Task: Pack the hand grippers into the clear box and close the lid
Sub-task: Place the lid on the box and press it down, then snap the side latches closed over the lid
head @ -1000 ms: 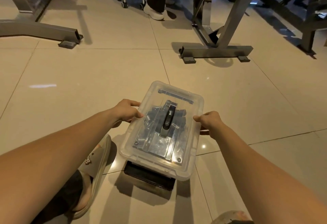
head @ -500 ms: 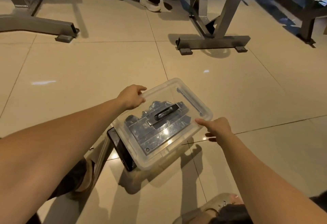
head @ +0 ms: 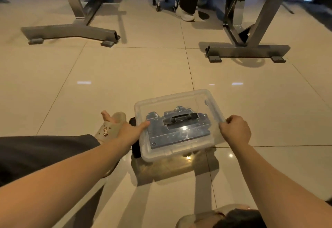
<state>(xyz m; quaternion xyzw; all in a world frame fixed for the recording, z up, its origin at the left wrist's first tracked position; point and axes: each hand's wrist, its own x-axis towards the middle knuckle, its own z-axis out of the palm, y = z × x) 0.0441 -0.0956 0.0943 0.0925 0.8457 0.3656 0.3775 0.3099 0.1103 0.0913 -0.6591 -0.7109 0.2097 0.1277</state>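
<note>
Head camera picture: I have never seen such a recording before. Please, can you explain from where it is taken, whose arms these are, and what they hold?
There is no machine here. A person wears one wide camera on the head, so it looks forward and down at that person's own arms. The left hand lies with straight fingers against the left edge of the clear box. The right hand curls round its right edge. The lid is on, and metal parts with a black handle show through it. The box is over a shiny tiled floor, beside the person's sandal. Farther away stand grey metal frames and another person's white shoe.
</note>
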